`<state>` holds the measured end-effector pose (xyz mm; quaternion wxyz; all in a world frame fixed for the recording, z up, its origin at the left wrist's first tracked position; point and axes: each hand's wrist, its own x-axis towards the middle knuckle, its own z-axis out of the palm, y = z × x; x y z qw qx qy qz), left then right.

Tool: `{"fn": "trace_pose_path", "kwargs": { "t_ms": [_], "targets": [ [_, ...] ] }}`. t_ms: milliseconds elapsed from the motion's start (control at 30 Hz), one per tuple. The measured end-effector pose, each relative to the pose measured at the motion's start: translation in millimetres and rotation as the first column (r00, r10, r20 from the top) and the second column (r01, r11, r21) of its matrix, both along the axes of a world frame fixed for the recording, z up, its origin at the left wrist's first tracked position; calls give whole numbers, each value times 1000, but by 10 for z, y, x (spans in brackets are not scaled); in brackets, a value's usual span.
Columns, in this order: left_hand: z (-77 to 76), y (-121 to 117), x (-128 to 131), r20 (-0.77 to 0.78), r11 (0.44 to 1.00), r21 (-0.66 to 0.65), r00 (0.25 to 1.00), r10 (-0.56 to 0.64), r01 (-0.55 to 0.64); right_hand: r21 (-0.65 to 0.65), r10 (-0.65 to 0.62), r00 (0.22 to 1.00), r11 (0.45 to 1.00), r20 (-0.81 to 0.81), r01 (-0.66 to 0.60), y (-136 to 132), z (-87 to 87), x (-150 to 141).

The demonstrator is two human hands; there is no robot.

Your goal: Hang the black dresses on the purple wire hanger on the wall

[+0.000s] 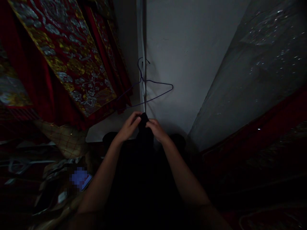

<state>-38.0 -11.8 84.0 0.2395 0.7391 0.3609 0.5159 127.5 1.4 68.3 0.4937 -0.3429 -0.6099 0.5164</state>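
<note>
Black cloth (144, 120) pinched mid-frame

Your left hand (130, 126) and right hand (155, 129) grip the black cloth between them, fingertips closed on it, just below the frame's centre. Above is a thin hanger (160, 83); embroidered red fabric (79, 57) fills the upper left.

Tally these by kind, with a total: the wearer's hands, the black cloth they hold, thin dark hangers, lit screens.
Hands: 2 (left hand, right hand)
Held black cloth: 1
Thin dark hanger: 1
Lit screen: 1
Total: 5
</note>
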Motion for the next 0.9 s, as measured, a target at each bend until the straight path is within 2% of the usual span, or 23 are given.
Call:
{"fn": "trace_pose_path", "kwargs": {
  "t_ms": [33,100,167,200,267,333,433,533,633,700,800,833,900],
  "targets": [
    [-22,4,-47,-47,992,-96,995,-83,78,-3,6,999,1000,-36,-6,44,96,71],
    [-93,-8,-153,-189,929,-325,950,-250,180,50,1,997,999,-77,3,173,303,216],
    [-154,-37,-274,-358,862,-478,859,-366,168,167,-60,997,984,-55,69,364,486,334],
    [-162,-56,-337,-434,856,-500,818,-378,130,236,-117,992,964,-41,124,481,553,372],
    [-109,-101,-453,-552,903,-428,780,-295,38,353,-236,971,906,-33,232,733,613,403],
    [30,-152,-544,-610,954,-299,775,-165,-32,410,-313,950,864,-17,292,965,578,392],
    [280,-209,-651,-640,981,-190,763,-91,-43,387,-301,944,893,134,230,1176,447,401],
    [403,-169,-810,-721,977,-201,687,-94,-77,323,-274,930,928,244,188,1200,399,551],
    [418,-21,-1028,-829,940,-260,550,-101,-219,335,-324,909,914,264,228,1119,504,807],
    [466,88,-1139,-872,937,-202,489,-39,-286,355,-320,896,912,309,203,1047,605,957],
    [676,176,-1170,-857,968,29,491,153,-250,356,-292,880,922,374,154,927,708,1064],
    [771,180,-1148,-840,976,97,509,186,-197,356,-291,879,922,378,152,883,723,1069],
    [953,159,-1085,-820,985,158,548,166,-63,377,-304,879,913,368,158,794,732,1056]
  ]
}}
